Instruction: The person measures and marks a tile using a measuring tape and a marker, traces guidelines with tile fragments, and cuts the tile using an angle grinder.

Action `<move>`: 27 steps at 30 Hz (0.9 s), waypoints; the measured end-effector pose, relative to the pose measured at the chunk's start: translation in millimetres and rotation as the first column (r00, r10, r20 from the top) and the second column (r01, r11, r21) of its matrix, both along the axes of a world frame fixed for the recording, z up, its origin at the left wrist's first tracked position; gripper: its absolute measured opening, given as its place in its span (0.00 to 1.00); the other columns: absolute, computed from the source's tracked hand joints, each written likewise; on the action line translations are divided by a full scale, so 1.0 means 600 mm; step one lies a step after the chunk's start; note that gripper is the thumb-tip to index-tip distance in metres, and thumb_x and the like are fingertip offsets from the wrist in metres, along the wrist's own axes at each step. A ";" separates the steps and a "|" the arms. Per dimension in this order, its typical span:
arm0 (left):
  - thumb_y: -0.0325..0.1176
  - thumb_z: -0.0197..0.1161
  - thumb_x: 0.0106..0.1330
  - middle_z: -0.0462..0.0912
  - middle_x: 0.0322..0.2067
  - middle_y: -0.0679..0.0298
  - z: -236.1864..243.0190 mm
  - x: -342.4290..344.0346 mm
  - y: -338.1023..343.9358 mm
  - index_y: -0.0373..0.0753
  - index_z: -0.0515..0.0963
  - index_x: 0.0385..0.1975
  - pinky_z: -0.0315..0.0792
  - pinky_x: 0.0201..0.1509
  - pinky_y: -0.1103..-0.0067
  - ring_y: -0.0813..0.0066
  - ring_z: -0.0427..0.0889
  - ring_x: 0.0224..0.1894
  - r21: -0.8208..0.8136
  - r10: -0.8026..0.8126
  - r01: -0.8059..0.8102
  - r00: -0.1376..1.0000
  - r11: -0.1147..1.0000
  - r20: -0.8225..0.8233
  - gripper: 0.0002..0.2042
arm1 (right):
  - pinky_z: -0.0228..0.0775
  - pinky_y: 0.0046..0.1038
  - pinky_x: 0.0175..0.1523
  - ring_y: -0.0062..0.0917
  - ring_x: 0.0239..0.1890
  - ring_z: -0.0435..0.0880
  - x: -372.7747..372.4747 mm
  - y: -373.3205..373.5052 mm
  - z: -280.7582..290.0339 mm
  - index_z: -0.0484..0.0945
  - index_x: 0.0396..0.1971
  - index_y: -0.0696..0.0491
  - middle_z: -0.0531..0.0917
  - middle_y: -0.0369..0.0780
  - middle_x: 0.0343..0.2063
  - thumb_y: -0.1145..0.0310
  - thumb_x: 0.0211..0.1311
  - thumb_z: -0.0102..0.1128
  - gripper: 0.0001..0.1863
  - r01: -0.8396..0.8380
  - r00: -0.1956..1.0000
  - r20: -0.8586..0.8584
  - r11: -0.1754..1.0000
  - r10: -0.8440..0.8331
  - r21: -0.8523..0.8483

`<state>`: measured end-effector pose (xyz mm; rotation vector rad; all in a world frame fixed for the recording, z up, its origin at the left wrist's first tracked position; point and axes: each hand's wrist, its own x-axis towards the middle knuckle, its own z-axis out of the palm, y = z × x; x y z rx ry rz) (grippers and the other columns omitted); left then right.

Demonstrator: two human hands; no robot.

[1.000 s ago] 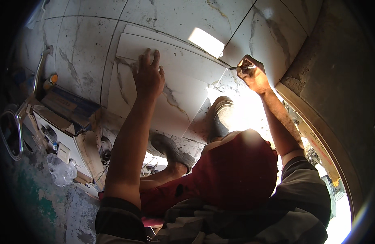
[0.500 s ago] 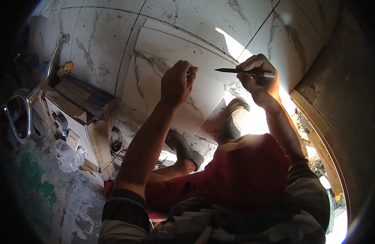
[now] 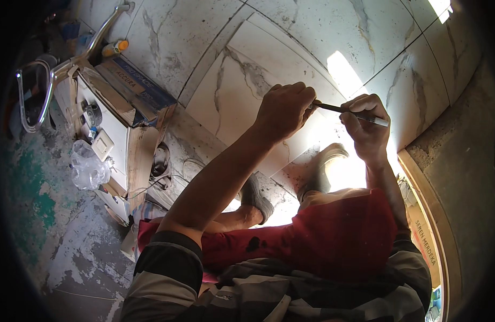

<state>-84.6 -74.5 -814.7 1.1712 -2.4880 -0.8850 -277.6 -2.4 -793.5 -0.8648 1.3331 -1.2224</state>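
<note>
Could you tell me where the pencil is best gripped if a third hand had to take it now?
Probably the bare middle of the pencil, from above. It lies nearly level, with the left hand pinching one end and the right hand wrapped round the other, so only the short stretch between them is free.

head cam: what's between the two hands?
Only the thin dark pencil spans from left hand to right hand; marble tile behind, in the head view.
</note>
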 end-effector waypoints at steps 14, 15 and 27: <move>0.40 0.64 0.59 0.74 0.20 0.65 0.014 0.030 0.034 0.44 0.73 0.24 0.72 0.28 0.69 0.63 0.78 0.23 0.113 0.162 -0.164 0.987 0.980 0.025 0.09 | 0.70 0.20 0.37 0.18 0.28 0.76 0.046 0.006 -0.023 0.69 0.35 0.55 0.78 0.39 0.30 0.87 0.58 0.53 0.11 -0.136 0.986 0.111 0.986 0.126 0.096; 0.40 0.63 0.59 0.74 0.19 0.65 0.017 0.029 0.039 0.44 0.73 0.24 0.72 0.26 0.69 0.63 0.78 0.22 0.132 0.170 -0.176 0.984 0.975 0.054 0.09 | 0.70 0.20 0.37 0.18 0.27 0.76 0.047 0.009 -0.030 0.69 0.34 0.54 0.78 0.39 0.29 0.87 0.58 0.53 0.11 -0.132 0.982 0.150 0.985 0.114 0.114; 0.36 0.60 0.61 0.76 0.21 0.61 0.048 0.054 0.081 0.41 0.74 0.27 0.73 0.29 0.68 0.62 0.79 0.24 0.196 0.186 -0.225 0.963 0.955 0.197 0.07 | 0.73 0.21 0.35 0.20 0.26 0.80 0.098 0.025 -0.031 0.69 0.34 0.55 0.80 0.40 0.28 0.81 0.60 0.53 0.06 -0.150 0.945 0.322 0.957 0.065 0.248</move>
